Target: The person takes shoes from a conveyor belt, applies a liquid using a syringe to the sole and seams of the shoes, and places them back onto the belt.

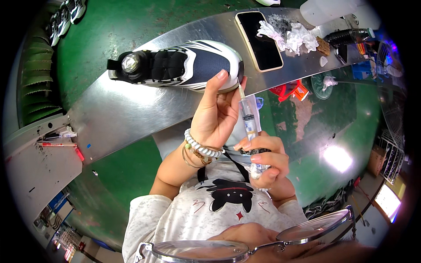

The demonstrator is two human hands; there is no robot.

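A black, white and dark-blue sneaker (pixel 212 62) lies on its length over the metal bench, toe to the right. My left hand (pixel 218 105) grips its toe end, thumb on the near side of the upper and fingers curled below the sole edge. In my right hand (pixel 267 162) is a clear syringe (pixel 248 115) with a dark plunger seal, its lower end wrapped in black and white material. The syringe's thin tip points up at the sole edge of the toe; whether it touches cannot be made out. A shiny rounded piece fills the shoe's opening.
The metal bench (pixel 114 118) runs under the sneaker. Right of the toe lie a phone (pixel 259 41), crumpled white tissue (pixel 300 38) and a dark bottle (pixel 348 37). A red-orange container (pixel 289 90) sits below the bench edge. More shoes (pixel 63 21) stand at the far left.
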